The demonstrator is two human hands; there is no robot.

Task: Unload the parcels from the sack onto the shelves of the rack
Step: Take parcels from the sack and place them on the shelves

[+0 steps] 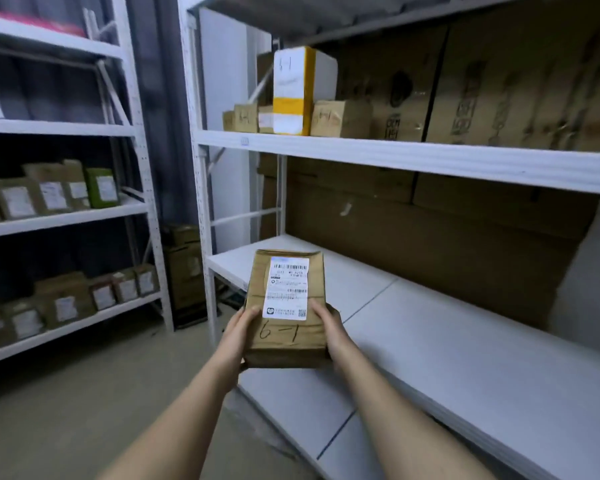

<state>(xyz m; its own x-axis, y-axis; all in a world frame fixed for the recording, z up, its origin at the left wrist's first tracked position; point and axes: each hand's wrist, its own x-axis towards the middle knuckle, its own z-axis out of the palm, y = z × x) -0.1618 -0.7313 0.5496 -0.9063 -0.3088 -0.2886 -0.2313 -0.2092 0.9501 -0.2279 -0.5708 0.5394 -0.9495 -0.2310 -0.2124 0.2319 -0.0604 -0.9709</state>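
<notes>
I hold a brown cardboard parcel point(286, 327) with a white shipping label and "6-1" handwritten on it. My left hand point(240, 330) grips its left side and my right hand point(328, 325) grips its right side. The parcel hovers over the front left part of the white lower shelf point(447, 341) of the rack in front of me. The upper shelf point(395, 152) carries several small brown parcels point(340, 118) marked "6-1" and a tall white box with yellow tape point(300, 90). The sack is not in view.
Large flattened cardboard boxes point(465, 237) stand along the back of the rack. A second white rack point(66, 216) on the left holds several labelled parcels. Another brown box point(184, 271) sits on the floor between the racks. Bare concrete floor point(84, 393) lies at the lower left.
</notes>
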